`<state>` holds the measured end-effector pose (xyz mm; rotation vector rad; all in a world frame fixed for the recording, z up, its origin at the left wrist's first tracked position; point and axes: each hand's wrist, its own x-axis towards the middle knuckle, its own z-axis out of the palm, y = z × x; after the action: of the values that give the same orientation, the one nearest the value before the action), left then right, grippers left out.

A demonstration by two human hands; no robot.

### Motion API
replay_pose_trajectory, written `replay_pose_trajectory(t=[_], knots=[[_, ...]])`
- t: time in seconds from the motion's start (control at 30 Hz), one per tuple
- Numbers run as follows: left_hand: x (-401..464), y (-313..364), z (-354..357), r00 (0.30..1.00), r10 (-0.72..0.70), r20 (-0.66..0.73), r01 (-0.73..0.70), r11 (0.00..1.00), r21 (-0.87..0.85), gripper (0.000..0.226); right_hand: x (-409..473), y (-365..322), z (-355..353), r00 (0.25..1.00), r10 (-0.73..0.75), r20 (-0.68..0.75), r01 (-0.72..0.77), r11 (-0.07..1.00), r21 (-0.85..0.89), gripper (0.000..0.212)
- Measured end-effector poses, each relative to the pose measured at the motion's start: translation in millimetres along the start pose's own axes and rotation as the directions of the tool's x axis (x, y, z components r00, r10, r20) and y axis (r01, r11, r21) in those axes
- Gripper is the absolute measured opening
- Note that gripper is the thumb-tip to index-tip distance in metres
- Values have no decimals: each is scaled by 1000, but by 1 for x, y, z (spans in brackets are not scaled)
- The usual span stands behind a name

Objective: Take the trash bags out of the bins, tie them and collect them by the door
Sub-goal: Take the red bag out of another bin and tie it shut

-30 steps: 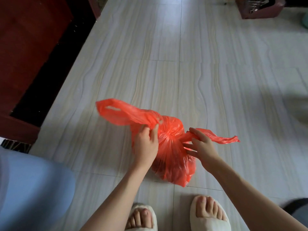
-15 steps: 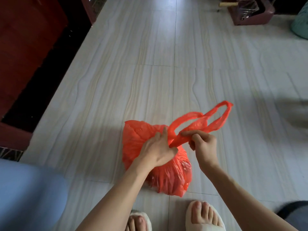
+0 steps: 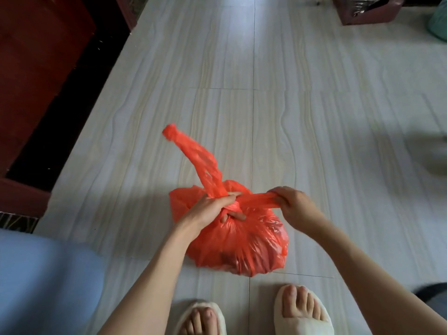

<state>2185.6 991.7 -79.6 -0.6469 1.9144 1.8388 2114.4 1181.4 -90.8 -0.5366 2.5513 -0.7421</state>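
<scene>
A full red plastic trash bag [image 3: 244, 247] sits on the pale tiled floor just in front of my feet. Its two handles cross in a knot at the top. My left hand [image 3: 212, 209] grips the bag's neck at the knot, fingers curled around one handle [image 3: 193, 153], which sticks up and away to the left. My right hand [image 3: 292, 204] grips the other handle and holds it stretched out to the right of the knot.
A dark red wooden door and frame [image 3: 36, 68] run along the left. A light blue rounded object [image 3: 43, 281] fills the lower left. A dark red container [image 3: 367, 8] and a teal object [image 3: 439, 27] lie at the far top right. My slippered feet [image 3: 300, 310] stand below the bag.
The handles have been crossed and pulled into a knot. The handle that looped up on the right now points up left, and my right hand has drawn the other handle out to the right.
</scene>
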Motion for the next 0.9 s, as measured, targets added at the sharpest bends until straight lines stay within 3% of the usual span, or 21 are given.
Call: replay_pose_trajectory(t=[0.07,0.1,0.17,0.2,0.23,0.3,0.37,0.43,0.5,0.57,0.63,0.73,0.83,0.9], knots=[[-1,-5,-2,999,-28,44,30,999,-35,27,4,-12,-15,999,37,2,-36,949,314,24],[-3,-5,-2,996,-47,71,54,992,-110,26,5,-21,-25,997,73,21,-73,857,510,23],[-3,-3,-2,993,-48,104,81,939,-334,23,2,-40,-42,987,77,139,-158,568,808,19],[-3,-1,-4,996,-38,81,70,897,-436,21,0,-45,-46,976,28,217,-207,444,872,19],[-3,-2,-6,999,-31,41,48,847,-530,20,-4,-46,-46,955,-27,295,-262,385,885,21],[-3,-5,-8,999,-22,-30,-4,733,-680,21,-12,-43,-36,897,-78,436,-366,423,829,22],[-7,-7,-5,999,-22,-48,-25,604,-797,21,-19,-34,-22,858,-34,512,-432,491,757,20],[-8,-8,-2,999,-22,-42,-26,477,-878,19,-17,-25,-12,865,52,499,-455,503,735,17],[-9,-9,1,999,-8,-40,-33,423,-905,20,-13,-19,-7,886,137,443,-446,513,733,17],[-8,-8,2,1000,25,-4,-15,444,-896,19,-8,-16,-6,909,214,358,-414,563,715,18],[-10,-5,2,998,45,45,15,525,-851,18,-5,-15,-3,936,274,223,-352,688,634,18],[-9,-6,-1,992,84,95,14,672,-741,40,-3,-14,2,964,262,-54,-211,871,444,19],[-10,-11,-5,995,70,68,-8,752,-659,51,-8,-21,-6,986,-34,-164,100,904,415,48],[-8,-13,-5,999,23,-22,-32,820,-571,46,-13,-40,-11,964,-265,-27,245,841,482,64]])
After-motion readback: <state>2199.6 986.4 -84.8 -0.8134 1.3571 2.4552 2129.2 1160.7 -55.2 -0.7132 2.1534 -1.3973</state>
